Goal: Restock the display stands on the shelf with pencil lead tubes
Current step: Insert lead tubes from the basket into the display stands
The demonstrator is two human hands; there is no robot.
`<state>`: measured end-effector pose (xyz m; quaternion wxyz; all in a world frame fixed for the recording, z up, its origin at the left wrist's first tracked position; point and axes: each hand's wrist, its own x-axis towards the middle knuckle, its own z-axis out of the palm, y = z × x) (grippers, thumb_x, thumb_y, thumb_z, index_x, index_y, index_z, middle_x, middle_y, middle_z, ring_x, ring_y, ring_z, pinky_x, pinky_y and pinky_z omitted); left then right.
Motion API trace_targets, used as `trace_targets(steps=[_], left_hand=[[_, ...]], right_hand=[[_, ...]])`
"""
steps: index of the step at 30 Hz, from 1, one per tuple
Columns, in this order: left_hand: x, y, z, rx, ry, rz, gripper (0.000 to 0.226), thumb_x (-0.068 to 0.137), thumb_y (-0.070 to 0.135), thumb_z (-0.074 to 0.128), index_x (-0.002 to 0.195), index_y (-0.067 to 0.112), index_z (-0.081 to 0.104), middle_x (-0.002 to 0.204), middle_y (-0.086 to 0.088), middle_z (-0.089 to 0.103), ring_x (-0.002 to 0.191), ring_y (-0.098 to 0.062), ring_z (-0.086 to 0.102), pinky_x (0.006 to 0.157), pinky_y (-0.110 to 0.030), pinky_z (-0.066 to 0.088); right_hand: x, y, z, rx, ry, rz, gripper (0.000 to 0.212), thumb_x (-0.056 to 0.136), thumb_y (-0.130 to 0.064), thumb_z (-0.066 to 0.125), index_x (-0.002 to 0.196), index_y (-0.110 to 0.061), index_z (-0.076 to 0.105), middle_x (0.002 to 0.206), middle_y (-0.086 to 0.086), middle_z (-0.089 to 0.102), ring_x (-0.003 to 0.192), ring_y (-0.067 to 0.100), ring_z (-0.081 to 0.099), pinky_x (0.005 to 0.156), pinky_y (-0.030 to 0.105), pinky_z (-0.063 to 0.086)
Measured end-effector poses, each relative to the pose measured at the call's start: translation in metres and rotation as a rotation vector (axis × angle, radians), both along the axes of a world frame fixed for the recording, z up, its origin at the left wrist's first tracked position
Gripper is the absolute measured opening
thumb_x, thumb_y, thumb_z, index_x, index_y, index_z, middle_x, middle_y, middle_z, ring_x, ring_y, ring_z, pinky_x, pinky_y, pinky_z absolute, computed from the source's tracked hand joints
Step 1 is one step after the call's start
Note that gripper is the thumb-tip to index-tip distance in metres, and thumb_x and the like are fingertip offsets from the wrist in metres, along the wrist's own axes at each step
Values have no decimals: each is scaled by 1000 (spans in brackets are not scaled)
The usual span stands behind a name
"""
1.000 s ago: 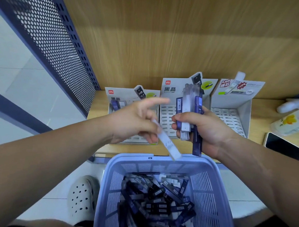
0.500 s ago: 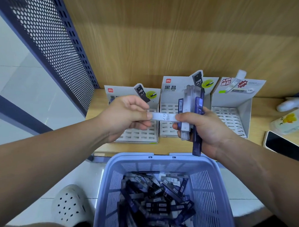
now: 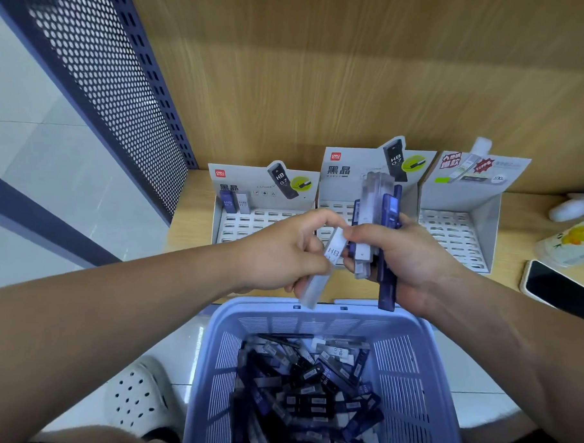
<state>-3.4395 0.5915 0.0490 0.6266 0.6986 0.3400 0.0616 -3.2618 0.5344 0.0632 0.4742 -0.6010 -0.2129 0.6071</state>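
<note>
Left grip (image 3: 285, 253) is clamped on a clear HB lead tube (image 3: 316, 285), tilted beside the tube bundle (image 3: 376, 201) clamped upright in the right grip (image 3: 411, 261), above the tube-filled basket (image 3: 261, 307), before the display stands (image 3: 263, 219).

The left display stand (image 3: 249, 186) and the middle display stand (image 3: 352, 166) each carry a red deli logo, 黑晶, and a pictured tube marked HB 0.7. The right display stand (image 3: 476, 174) shows 爆款 in red. The white tube (image 3: 333, 253) in the left hand (image 3: 285, 251) reads HB.
</note>
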Motion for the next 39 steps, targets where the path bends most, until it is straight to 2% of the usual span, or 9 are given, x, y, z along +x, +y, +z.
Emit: trace_targets(steps=[4, 9, 12, 14, 16, 18, 25, 29, 39], left_hand=[[-10, 12, -7, 1, 2, 112, 20, 98, 8, 59, 114, 17, 52, 61, -3, 59, 49, -20, 54, 50, -32, 44], [-40, 49, -22, 227, 95, 492, 10, 94, 10, 65, 95, 20, 61, 85, -10, 63, 57, -20, 67, 58, -42, 58], [-56, 70, -31, 385, 172, 605, 8, 91, 15, 69, 90, 22, 66, 90, -3, 67, 67, -19, 73, 65, -49, 62], [-61, 79, -35, 457, 175, 655, 6, 90, 13, 71, 90, 18, 68, 85, 1, 66, 67, -13, 70, 66, -31, 61], [-63, 83, -37, 585, 229, 640, 6, 88, 13, 73, 90, 17, 69, 81, 6, 65, 67, -5, 65, 59, -12, 50], [-63, 86, -40, 657, 265, 622, 8, 86, 12, 74, 91, 17, 70, 81, 8, 67, 74, -6, 64, 61, -7, 46], [-70, 93, -38, 888, 383, 450, 13, 87, 10, 70, 99, 9, 75, 91, -2, 74, 84, -17, 67, 81, -28, 53], [-77, 93, -44, 989, 467, 318, 13, 89, 10, 66, 98, 12, 76, 86, -5, 73, 79, -25, 65, 74, -33, 52], [-76, 99, -52, 976, 476, 296, 10, 91, 11, 65, 92, 14, 74, 79, -1, 71, 72, -22, 62, 68, -33, 51]], right_hand=[[2, 1, 1, -27, 9, 3, 31, 80, 5, 76, 107, -3, 62, 76, 11, 70, 68, 26, 69, 59, 32, 60], [5, 1, 2, -36, -6, -6, 34, 81, 3, 76, 111, -1, 62, 76, 9, 71, 68, 25, 70, 61, 32, 61], [3, 0, 2, -37, -17, 2, 43, 80, 4, 77, 119, 7, 59, 77, 11, 70, 70, 26, 71, 61, 33, 61], [2, -1, 2, -34, -17, 4, 47, 80, 5, 76, 122, 9, 56, 77, 11, 70, 69, 26, 70, 61, 33, 61], [1, -1, 2, -32, -14, 6, 47, 80, 5, 76, 122, 9, 56, 77, 11, 70, 69, 27, 69, 60, 32, 60], [0, -1, 3, -33, -13, 7, 44, 80, 6, 76, 120, 7, 57, 76, 11, 70, 69, 27, 68, 60, 32, 60], [5, 0, 3, -28, -18, 26, 26, 80, 5, 76, 100, -4, 63, 78, 11, 70, 70, 26, 68, 64, 35, 60], [6, 0, 3, -23, -30, 37, 25, 80, 4, 76, 100, -5, 63, 76, 9, 70, 69, 24, 69, 67, 36, 61], [5, -1, 4, -16, -24, 44, 26, 81, 4, 76, 100, -5, 62, 77, 9, 71, 74, 29, 69, 66, 37, 59]])
